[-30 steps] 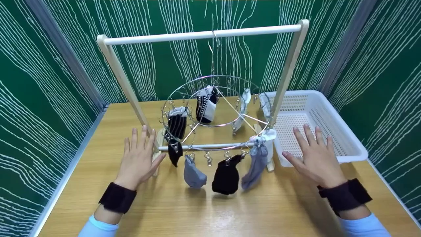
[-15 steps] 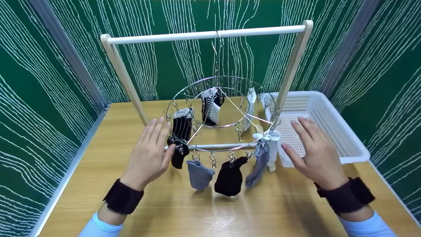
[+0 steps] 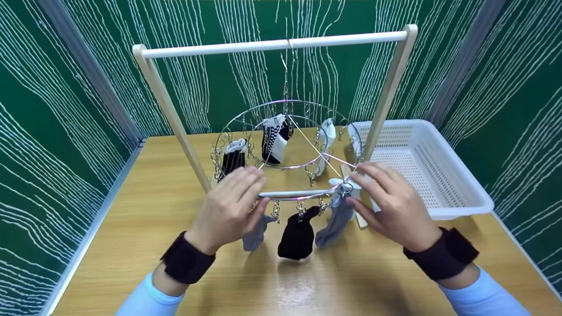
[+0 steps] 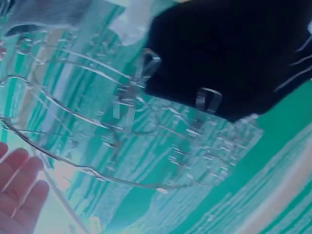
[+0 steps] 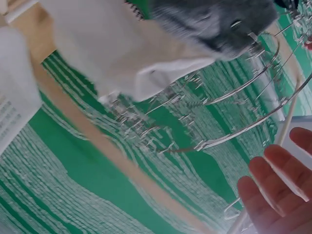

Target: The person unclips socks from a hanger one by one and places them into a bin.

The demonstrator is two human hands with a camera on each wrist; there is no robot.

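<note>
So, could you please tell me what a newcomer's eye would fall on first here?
Probably the round metal hanger with socks clipped around it, hanging from the top bar of the wooden rack. The left hand and right hand flank its near edge, and a white basket stands on the table at right.

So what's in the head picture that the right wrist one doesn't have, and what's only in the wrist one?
Only the head view shows the black wristbands and pale blue sleeves. Only the right wrist view shows the palm side of the right hand. Both show the metal ring, a gray sock and the white basket.
</note>
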